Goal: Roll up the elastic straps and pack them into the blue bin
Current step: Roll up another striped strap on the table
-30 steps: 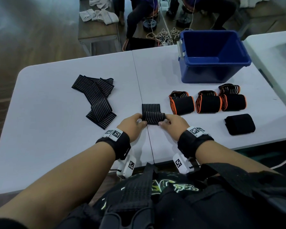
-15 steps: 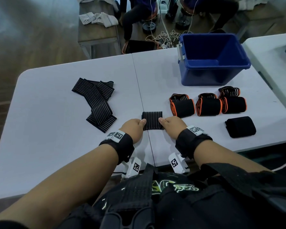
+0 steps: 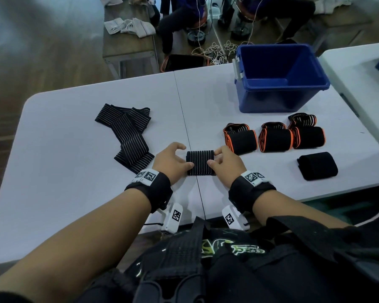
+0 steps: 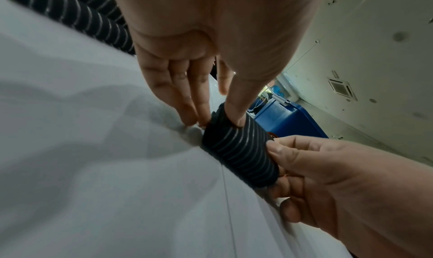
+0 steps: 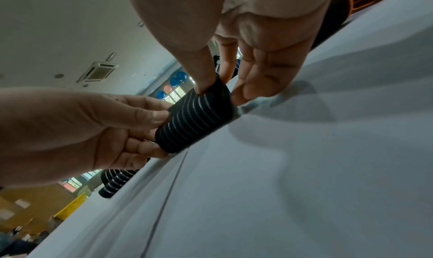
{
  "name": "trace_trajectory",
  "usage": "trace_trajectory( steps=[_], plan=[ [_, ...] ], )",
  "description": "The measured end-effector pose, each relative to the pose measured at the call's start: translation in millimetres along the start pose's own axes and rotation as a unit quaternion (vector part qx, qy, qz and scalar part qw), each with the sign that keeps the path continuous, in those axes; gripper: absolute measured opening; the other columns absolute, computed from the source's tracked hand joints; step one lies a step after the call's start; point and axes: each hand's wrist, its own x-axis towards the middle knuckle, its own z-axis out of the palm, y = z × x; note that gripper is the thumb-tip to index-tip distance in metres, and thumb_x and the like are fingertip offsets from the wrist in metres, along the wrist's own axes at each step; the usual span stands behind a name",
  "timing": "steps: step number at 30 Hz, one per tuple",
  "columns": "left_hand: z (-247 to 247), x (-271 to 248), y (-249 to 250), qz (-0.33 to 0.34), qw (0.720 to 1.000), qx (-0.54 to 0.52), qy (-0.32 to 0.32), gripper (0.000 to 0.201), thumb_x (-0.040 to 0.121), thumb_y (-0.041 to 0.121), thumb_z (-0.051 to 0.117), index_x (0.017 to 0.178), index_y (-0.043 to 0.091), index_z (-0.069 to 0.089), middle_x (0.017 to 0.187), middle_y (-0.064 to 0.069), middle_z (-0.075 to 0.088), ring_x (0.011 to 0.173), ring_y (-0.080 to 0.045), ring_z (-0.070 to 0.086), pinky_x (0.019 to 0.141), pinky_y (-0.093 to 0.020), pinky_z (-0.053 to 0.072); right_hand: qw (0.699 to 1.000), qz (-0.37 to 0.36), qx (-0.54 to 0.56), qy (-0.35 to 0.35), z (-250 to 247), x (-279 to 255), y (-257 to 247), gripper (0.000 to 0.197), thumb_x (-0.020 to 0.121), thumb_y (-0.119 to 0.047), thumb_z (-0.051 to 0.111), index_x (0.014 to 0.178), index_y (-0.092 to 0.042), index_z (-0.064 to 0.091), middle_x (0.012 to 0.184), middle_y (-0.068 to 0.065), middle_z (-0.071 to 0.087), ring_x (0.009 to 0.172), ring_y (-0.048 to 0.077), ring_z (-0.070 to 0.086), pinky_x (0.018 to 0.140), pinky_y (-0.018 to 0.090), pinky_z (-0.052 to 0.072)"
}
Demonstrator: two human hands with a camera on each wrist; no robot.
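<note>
White folding surface (image 3: 74,193) carries all items; no legible brand, only square coded markers on both wristbands. Blue bin (image 3: 280,101) stands at the far right, interior showing bare. Rolled striped strap (image 3: 200,162) lies on the centre seam, left hand (image 3: 173,162) and right hand (image 3: 224,164) each in a pinching grip on one end. Nearby: 3 orange-edged rolls (image 3: 274,139), 1 black roll (image 3: 317,166), unrolled striped strap (image 3: 127,136).

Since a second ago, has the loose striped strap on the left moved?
No. The loose striped strap lies just as far left of the table seam, in the same zigzag.
</note>
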Motion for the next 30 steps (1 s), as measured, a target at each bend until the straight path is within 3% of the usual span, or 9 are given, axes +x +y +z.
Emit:
trace_trajectory(
  steps=[5, 11, 17, 21, 24, 26, 30],
  plan=[
    [1, -5, -3, -0.006, 0.999, -0.037, -0.031, 0.015, 0.093, 0.021, 0.067, 0.108, 0.022, 0.067, 0.075, -0.001, 0.077, 0.07, -0.014, 0.074, 0.078, -0.036, 0.062, 1.0, 0.003, 0.021, -0.022, -7, -7, 1, 0.028, 0.097, -0.028, 0.06, 0.123, -0.016, 0.056, 0.098, -0.001, 0.068, 0.099, 0.018, 0.064, 0.092, 0.035, 0.051],
    [22, -9, 7, 0.003, 0.998, -0.013, -0.062, 0.01, 0.088, 0.021, 0.072, 0.093, 0.024, 0.064, 0.073, -0.001, 0.077, 0.07, -0.017, 0.075, 0.081, -0.043, 0.062, 0.994, 0.024, 0.096, -0.041, -23, -26, 22, 0.034, 0.081, -0.021, 0.077, 0.109, -0.025, 0.059, 0.096, -0.003, 0.072, 0.089, 0.015, 0.072, 0.087, 0.045, 0.059],
    [65, -10, 40, 0.052, 0.992, 0.047, -0.106, 0.013, 0.087, 0.027, 0.074, 0.093, 0.024, 0.063, 0.072, 0.003, 0.076, 0.068, -0.011, 0.073, 0.077, -0.037, 0.061, 0.996, 0.053, 0.023, 0.071, -56, -55, 53, 0.046, 0.083, -0.026, 0.077, 0.12, -0.018, 0.051, 0.11, 0.001, 0.06, 0.101, 0.019, 0.062, 0.089, 0.034, 0.051],
    [102, -12, 65, 0.128, 0.974, 0.15, -0.108, 0.017, 0.083, 0.038, 0.074, 0.086, 0.026, 0.062, 0.077, 0.008, 0.069, 0.077, -0.011, 0.066, 0.068, -0.029, 0.053, 0.987, 0.07, -0.056, 0.132, -72, -73, 72, 0.059, 0.072, -0.045, 0.082, 0.116, -0.023, 0.05, 0.116, 0.002, 0.05, 0.105, 0.023, 0.054, 0.093, 0.039, 0.05],
    [124, -17, 86, 0.18, 0.957, 0.195, -0.117, 0.018, 0.085, 0.04, 0.073, 0.09, 0.025, 0.065, 0.081, 0.01, 0.065, 0.08, -0.01, 0.061, 0.064, -0.024, 0.043, 0.979, 0.098, -0.067, 0.166, -85, -83, 88, 0.061, 0.07, -0.048, 0.083, 0.116, -0.024, 0.05, 0.118, 0.003, 0.05, 0.107, 0.025, 0.053, 0.091, 0.038, 0.049],
    [129, -12, 97, 0.222, 0.946, 0.211, -0.101, 0.02, 0.085, 0.04, 0.073, 0.096, 0.025, 0.066, 0.092, 0.007, 0.065, 0.087, -0.013, 0.061, 0.072, -0.027, 0.046, 0.977, 0.105, -0.067, 0.175, -93, -88, 96, 0.058, 0.073, -0.045, 0.082, 0.116, -0.023, 0.049, 0.118, 0.004, 0.05, 0.107, 0.025, 0.053, 0.09, 0.037, 0.048],
    [117, 11, 116, 0.257, 0.942, 0.214, 0.023, 0.045, 0.08, 0.035, 0.077, 0.12, 0.022, 0.061, 0.121, -0.006, 0.055, 0.111, -0.027, 0.052, 0.099, -0.036, 0.043, 0.974, 0.098, -0.086, 0.186, -104, -93, 104, 0.054, 0.078, -0.041, 0.079, 0.119, -0.022, 0.05, 0.121, 0.008, 0.049, 0.111, 0.028, 0.052, 0.096, 0.04, 0.048]
  ],
)
